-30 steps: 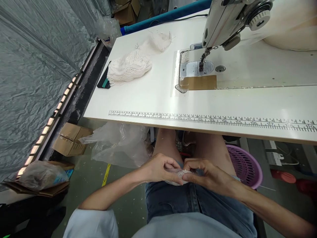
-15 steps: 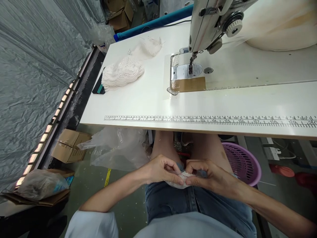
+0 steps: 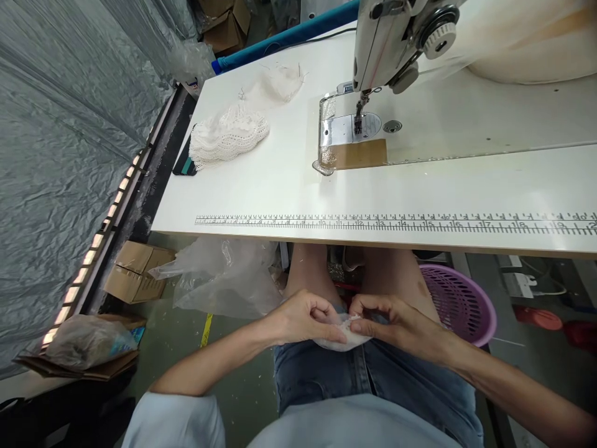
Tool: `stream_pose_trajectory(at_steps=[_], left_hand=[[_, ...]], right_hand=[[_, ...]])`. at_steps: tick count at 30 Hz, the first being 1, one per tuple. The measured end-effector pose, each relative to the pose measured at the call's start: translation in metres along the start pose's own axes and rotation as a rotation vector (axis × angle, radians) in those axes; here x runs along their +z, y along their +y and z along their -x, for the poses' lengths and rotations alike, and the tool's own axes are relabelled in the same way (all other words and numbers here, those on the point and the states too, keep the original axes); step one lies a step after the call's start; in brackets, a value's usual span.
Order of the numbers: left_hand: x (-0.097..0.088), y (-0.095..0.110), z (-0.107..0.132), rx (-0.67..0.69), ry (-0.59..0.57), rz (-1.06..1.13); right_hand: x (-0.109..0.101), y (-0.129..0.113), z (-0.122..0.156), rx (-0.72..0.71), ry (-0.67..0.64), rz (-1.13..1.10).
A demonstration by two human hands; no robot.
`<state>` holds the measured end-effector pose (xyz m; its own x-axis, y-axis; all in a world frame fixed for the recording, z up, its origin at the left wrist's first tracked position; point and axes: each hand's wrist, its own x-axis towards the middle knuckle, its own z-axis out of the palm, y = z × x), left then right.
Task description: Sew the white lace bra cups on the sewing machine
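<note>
My left hand (image 3: 301, 317) and my right hand (image 3: 396, 323) meet over my lap, below the table's front edge. Both pinch a small white lace piece (image 3: 344, 330) between thumb and fingers, with the fingers curled shut on it. The piece rests against my denim shorts (image 3: 354, 379); most of it is hidden by my fingers. On the white table (image 3: 289, 186) above lies a stack of white lace pieces (image 3: 228, 134) at the far left, with a looser white heap (image 3: 275, 84) behind it.
A sewing machine (image 3: 396, 37) stands at the back right, its needle over the metal plate (image 3: 347, 134). A ruler scale (image 3: 396, 223) runs along the table's front. A purple basket (image 3: 459, 302) sits at my right, a clear plastic bag (image 3: 224, 277) and cardboard boxes (image 3: 137, 280) at my left.
My hands stayed on my lap, fingers working the lace piece; my right fingers have shifted slightly along it. The view drifted a little, so the table appears moved left.
</note>
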<state>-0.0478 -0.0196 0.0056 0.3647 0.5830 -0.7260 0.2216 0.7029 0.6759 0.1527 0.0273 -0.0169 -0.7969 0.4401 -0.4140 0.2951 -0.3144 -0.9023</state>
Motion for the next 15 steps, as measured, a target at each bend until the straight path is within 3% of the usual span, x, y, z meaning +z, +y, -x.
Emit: stream_pose_trajectory(at_steps=[5, 15], left_hand=[[-0.008, 0.001, 0.007, 0.024, -0.019, -0.132], [-0.008, -0.008, 0.005, 0.025, -0.02, -0.087]], right_hand=[[-0.008, 0.015, 0.001, -0.001, -0.022, -0.091], [-0.004, 0.013, -0.003, 0.054, -0.108, -0.133]])
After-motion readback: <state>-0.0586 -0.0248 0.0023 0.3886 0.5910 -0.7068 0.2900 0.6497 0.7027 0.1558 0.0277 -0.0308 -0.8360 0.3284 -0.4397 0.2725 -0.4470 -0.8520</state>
